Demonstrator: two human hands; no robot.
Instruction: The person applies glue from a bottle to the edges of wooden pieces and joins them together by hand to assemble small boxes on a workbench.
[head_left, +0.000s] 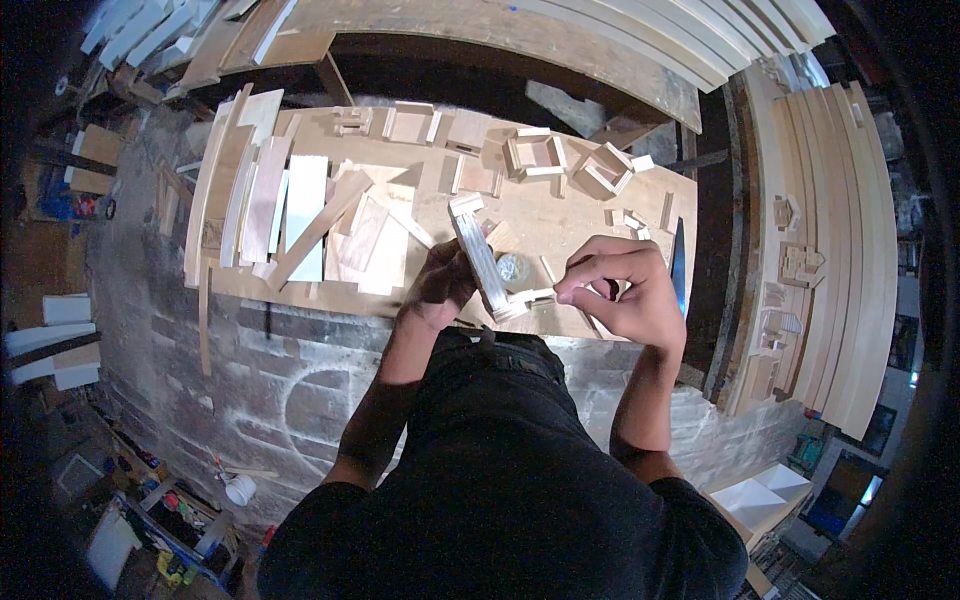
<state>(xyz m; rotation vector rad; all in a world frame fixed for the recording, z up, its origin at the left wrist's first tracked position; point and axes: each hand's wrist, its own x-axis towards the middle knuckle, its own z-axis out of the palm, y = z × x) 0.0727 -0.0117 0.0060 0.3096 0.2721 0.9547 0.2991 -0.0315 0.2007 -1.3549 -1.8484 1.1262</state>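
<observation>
My left hand (437, 283), in shadow, grips a narrow wooden piece (478, 251) from its left side. The piece stands tilted, with a short moulded block at its top end and another at its bottom end. Between thumb and forefinger, my right hand (626, 289) pinches a small pale wooden stick (536, 295). The stick's far tip meets the lower end block, or nearly so; I cannot tell whether they touch. Just behind the held piece is a small round container (514, 268) with whitish contents.
Several small wooden box frames (536, 152) stand along the far side of the plywood worktable (442, 195). Boards and offcuts (259, 199) are heaped at the left. A tapered dark blade (679, 259) lies at the right edge. Long planks (840, 247) are stacked farther right.
</observation>
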